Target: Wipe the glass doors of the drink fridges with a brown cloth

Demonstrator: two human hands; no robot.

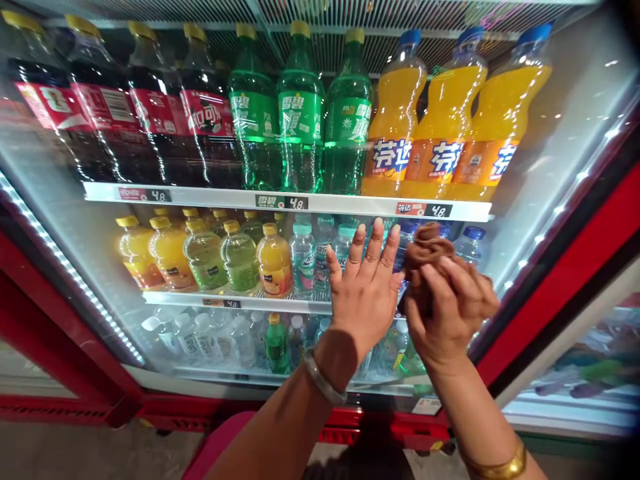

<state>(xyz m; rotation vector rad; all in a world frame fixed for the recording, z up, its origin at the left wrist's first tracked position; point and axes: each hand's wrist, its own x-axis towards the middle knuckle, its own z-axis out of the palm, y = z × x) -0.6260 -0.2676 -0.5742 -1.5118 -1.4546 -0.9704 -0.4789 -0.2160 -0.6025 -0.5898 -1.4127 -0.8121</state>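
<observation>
While the left arm reaches up from below with a silver bracelet (324,379) at its wrist, the right comes in beside it, a gold bangle (504,467) low on that side. Out at the left hand (365,293), the fingers (373,243) are spread wide, palm toward the glass (85,233), nothing in them. Just beside it, the right hand (445,310) has its fingers curled over a brown cloth (425,247). And here's the key relation: the cloth is bunched against the glass side of the right hand, poking up past the fingertips and leaning toward the left hand's thumb. It's crumpled, so no clear long axis; the right hand is the nearer one, already on it. Whether either hand truly touches the glass, I can't tell. Beyond, the upper shelf (345,204) carries dark, green and orange bottles (437,133), with smaller ones below.
</observation>
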